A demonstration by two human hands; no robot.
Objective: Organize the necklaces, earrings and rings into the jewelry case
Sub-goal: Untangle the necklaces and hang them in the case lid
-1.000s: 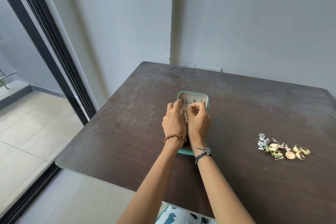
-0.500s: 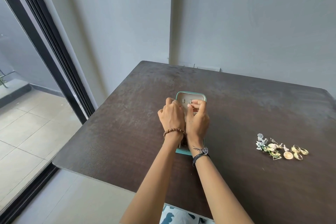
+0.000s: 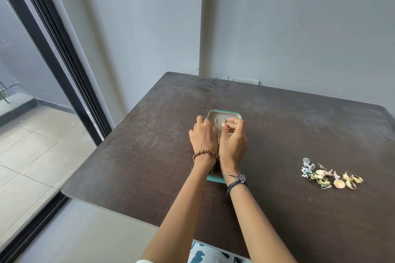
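An open teal jewelry case point(image 3: 224, 111) with a pale lining lies on the dark table, mostly hidden under my hands. My left hand point(image 3: 203, 134) curls its fingers over the lid's left rim. My right hand point(image 3: 233, 139) pinches a small pale piece, seemingly a thin necklace chain, at the hooks inside the lid. A loose pile of jewelry point(image 3: 320, 174) lies apart at the right: silver and green earrings, with gold rings point(image 3: 352, 178) at its right end.
The dark wooden table point(image 3: 299, 124) stands against a grey wall. Its left edge runs beside a black-framed sliding glass door point(image 3: 64, 60) with a tiled floor beyond. Bare tabletop lies between the case and the pile.
Both hands stay over the case. My right fingers have shifted slightly up and right along the lid's hooks, and my left hand has settled against the left rim.
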